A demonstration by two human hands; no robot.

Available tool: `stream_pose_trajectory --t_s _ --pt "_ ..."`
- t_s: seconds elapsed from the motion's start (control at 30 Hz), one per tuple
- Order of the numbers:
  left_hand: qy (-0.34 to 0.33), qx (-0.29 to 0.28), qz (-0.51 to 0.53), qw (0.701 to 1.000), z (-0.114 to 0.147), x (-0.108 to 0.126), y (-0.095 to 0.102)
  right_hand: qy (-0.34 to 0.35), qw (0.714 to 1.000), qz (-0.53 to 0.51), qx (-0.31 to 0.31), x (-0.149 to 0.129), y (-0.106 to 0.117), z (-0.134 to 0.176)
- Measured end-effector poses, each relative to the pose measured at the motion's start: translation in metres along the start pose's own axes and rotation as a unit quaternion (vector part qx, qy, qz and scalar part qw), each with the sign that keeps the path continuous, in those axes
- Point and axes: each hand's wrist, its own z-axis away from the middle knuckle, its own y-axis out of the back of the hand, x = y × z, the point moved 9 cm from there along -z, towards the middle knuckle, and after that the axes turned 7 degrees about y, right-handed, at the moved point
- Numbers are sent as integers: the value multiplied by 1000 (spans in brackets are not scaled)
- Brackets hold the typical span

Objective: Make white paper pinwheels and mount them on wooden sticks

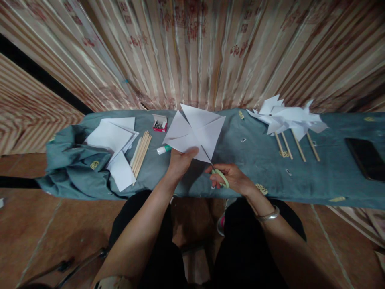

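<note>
Before curtains (195, 52), working at a cloth-covered table (255, 162). Passing sheets (111, 134) at far left, then sticks (142, 152) and a box (160, 123). Pinching slit paper (207, 136) in the left hand (183, 156), mid-table, near a tube (164, 150). Gripping scissors (223, 177) in the right hand (237, 178), holding the blades at the paper's near corner. Seeing pinwheels (288, 116) farther right, then a phone (365, 158).
</note>
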Motion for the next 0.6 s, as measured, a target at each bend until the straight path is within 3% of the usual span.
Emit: stream_pose_trajectory --t_s 0.6 --pt "7 -17 -15 1000 4 -5 -5 -3 1000 10 18 -1 4 0"
